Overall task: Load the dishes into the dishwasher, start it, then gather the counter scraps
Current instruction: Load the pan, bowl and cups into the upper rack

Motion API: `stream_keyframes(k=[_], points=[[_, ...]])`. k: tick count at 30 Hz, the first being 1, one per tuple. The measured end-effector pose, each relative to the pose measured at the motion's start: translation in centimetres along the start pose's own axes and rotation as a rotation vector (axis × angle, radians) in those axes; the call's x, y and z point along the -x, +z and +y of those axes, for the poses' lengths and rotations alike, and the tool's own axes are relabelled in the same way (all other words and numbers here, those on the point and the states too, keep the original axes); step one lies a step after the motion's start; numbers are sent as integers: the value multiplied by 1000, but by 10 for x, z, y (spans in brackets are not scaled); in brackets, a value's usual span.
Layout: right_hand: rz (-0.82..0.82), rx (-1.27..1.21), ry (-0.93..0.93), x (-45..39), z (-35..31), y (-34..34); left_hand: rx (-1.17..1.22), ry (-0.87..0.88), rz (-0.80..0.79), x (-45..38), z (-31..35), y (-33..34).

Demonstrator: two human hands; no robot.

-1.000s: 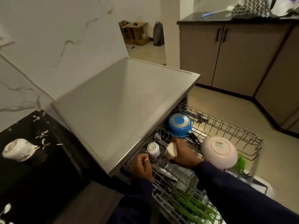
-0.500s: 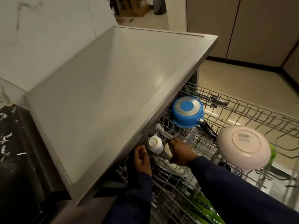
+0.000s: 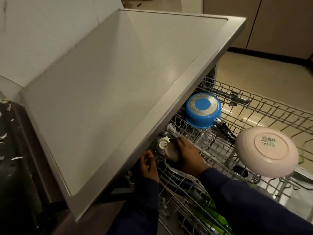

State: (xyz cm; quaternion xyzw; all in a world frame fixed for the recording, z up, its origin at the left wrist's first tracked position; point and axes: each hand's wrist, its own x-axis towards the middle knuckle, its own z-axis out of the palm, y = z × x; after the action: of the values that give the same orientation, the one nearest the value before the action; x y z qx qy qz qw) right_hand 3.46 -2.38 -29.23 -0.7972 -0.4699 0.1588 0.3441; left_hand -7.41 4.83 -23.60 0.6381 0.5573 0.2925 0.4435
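Gripping a beige cup (image 3: pixel 171 152), right hand (image 3: pixel 187 156), beside white cup (image 3: pixel 162 145), wire rack (image 3: pixel 254 116)

Two hands – left hand (image 3: pixel 149 165), right hand (image 3: pixel 186 155) – two small cups (image 3: pixel 163 145) (image 3: pixel 171 152), one blue saucepan (image 3: pixel 202 110), one pink bowl (image 3: pixel 266 154), one wire rack (image 3: pixel 271 112)

Single head-worn wide-angle view, looking steeply down and forward, close over the dishwasher top (image 3: pixel 118 85). The pulled-out rack (image 3: pixel 254 116) is occupying the lower right; floor is showing beyond.
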Motion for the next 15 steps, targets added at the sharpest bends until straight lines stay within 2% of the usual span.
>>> stream_keyframes(k=[6,15], points=[[-95,15,99,-4,15,6,-35,44,-7,-1,-8,-2],[-229,177,107,5,22,20,-18,20,-22,-4,-15,-2]])
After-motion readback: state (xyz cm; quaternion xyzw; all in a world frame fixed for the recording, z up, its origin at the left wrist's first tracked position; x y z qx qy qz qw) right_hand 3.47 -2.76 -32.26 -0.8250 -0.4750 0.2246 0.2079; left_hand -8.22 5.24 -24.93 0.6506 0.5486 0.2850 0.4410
